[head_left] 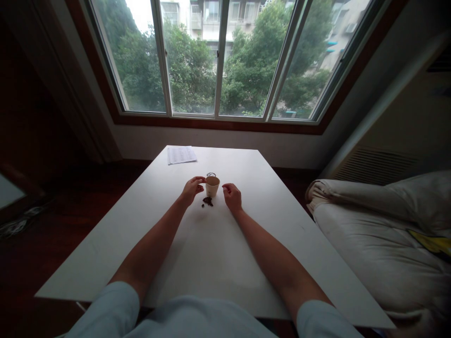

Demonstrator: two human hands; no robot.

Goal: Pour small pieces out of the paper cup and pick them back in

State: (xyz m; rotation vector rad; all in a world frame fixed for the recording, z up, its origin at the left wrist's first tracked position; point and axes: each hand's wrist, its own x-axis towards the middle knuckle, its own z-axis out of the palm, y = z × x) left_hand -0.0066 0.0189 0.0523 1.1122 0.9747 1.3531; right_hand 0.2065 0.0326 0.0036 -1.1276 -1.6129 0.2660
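White smooth tabletop [211, 263] under your forearms [155, 241], both stretched forward, angled inward; beige tapered cup [212, 188], papery-looking, upright between your hands; your left hand [192, 189] at cup's left side, fingers part-bent, index fingertip at or just beside rim, cannot tell whether it grips; your right hand [232, 195] loosely curled just right of cup, apart from it, cannot tell whether fingertips pinch anything; dark crumbly pieces [208, 201] clustered before cup, on your side; thin ring-shaped item [211, 174] behind it.
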